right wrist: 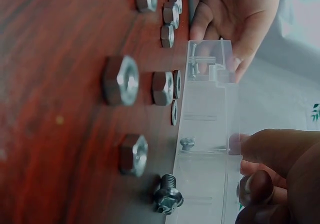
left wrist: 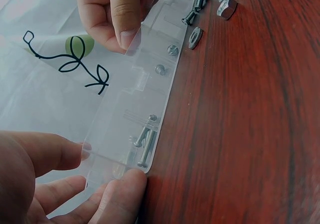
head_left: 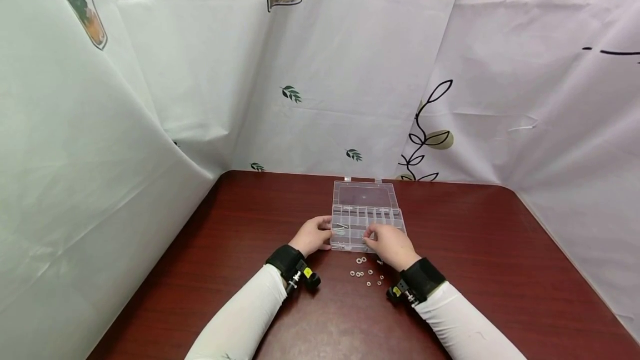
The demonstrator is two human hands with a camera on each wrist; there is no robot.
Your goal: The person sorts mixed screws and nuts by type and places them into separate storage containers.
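Observation:
A clear plastic compartment box (head_left: 342, 247) lies on the table with its lid (head_left: 364, 196) open toward the back. My left hand (head_left: 313, 234) holds the box by its left end, fingertips at the rim and lower front corner. Long screws (left wrist: 146, 144) lie in the compartment beside it. My right hand (head_left: 392, 244) is over the front compartments, thumb and index finger bent together at the front rim. I cannot tell whether something is between them. Behind the front wall, under that hand, shows a screw head (right wrist: 187, 144).
Several loose hex nuts (right wrist: 134, 155) and thin washers (right wrist: 174, 112) lie on the dark red table (head_left: 280, 315) in front of the box. A short flanged bolt (right wrist: 168, 196) lies close to the front wall. White printed cloth (head_left: 320, 126) hangs behind the table.

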